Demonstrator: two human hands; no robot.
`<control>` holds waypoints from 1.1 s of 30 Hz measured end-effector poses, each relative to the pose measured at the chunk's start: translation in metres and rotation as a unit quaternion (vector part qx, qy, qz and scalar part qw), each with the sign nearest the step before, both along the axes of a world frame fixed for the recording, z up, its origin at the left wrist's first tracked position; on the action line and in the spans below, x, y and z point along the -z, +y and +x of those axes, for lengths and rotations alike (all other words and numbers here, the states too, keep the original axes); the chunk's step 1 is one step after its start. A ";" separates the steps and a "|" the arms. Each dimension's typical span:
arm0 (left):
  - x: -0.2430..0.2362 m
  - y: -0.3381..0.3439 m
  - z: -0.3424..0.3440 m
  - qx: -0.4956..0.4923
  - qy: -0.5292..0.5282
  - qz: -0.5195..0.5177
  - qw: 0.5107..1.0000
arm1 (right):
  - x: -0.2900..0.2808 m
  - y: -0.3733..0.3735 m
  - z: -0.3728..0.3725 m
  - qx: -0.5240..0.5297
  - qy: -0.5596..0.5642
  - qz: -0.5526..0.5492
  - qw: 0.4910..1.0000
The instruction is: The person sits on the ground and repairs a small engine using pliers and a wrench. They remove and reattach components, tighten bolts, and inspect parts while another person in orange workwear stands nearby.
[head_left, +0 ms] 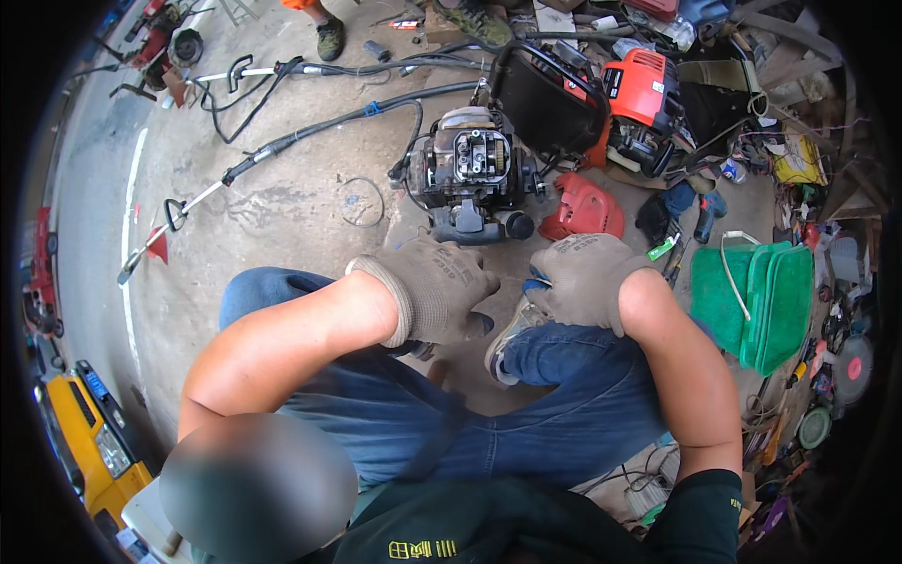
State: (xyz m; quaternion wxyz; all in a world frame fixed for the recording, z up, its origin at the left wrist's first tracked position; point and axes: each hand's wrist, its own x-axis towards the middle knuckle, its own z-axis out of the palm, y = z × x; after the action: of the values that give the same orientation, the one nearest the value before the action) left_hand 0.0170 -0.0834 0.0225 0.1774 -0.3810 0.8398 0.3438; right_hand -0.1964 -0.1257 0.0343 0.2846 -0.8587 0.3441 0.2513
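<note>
My left hand (440,288), in a grey-brown knit work glove with a dark coated palm, hovers over my knees. Its fingers are loosely bent, thumb and forefinger apart, and no object shows between them. My right hand (584,281), gloved alike, has its fingers curled inward; whatever they may hold is hidden, with only a bit of blue at the fingertips. Just beyond both hands stands a small engine (477,167) on the ground, its top uncovered so that metal valve parts show. A red plastic engine cover (584,207) lies right of it, near my right hand.
A green bucket (752,299) stands to the right, with a blue cordless drill (710,214) beyond it. Behind are a red-and-black engine unit (644,94) and a black backpack frame (545,103). Long trimmer poles (202,199) cross the left ground. Another person's shoe (330,39) shows at the far edge.
</note>
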 end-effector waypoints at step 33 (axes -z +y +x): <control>0.008 0.018 -0.008 0.020 0.029 -0.045 0.998 | 0.032 -0.036 0.009 0.578 -0.433 0.322 0.612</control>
State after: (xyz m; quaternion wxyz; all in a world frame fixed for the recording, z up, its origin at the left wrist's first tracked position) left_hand 0.0093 -0.0651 0.0149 0.1426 -0.3610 0.8667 0.3133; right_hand -0.1873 -0.1621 0.0018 0.7453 -0.3438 0.5024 -0.2719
